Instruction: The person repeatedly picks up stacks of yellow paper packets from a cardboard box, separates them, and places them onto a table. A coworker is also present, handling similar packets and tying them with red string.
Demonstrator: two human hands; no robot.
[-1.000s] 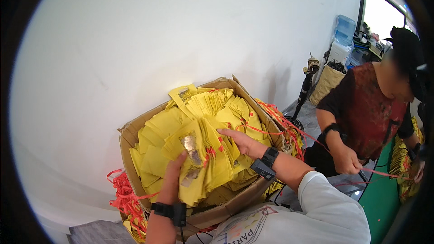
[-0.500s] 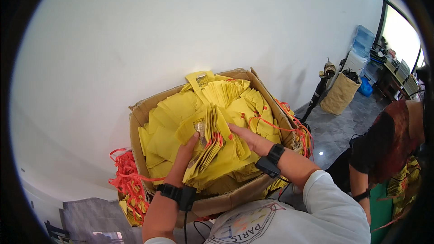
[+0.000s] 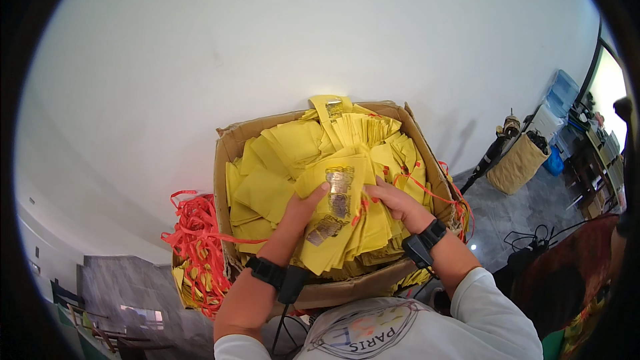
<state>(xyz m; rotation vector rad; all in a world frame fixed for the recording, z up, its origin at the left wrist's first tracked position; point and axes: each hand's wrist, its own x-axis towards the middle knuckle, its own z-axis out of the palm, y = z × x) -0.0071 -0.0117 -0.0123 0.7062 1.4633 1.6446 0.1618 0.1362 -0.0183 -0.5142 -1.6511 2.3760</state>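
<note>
The left forearm comes up from the lower edge and leans inward; its left hand (image 3: 309, 205) grips the near-left edge of a bundle of yellow papers (image 3: 339, 248), with the thumb lying on the top sheet and the other fingers hidden beneath; the right forearm slants in from the lower right, and the right hand (image 3: 399, 201) reaches the bundle's right side with bent fingers; their tips are partly covered by sheets, so I cannot tell if they are closed on the paper.

The bundle is between the two hands, tilted, above an open cardboard box (image 3: 363, 285); silvery patches (image 3: 339, 193) show on its top sheet, just right of the left thumb; the box is filled with more yellow papers (image 3: 270, 193), lying beyond and around the fingers, some in fanned stacks; left of the left fingers, outside the box, a tangle of red strips (image 3: 195, 227) hangs over another heap of yellow papers, whose holder is hard to make out; at the far right, a co-worker (image 3: 567, 280) is blurred and cut off.
</note>
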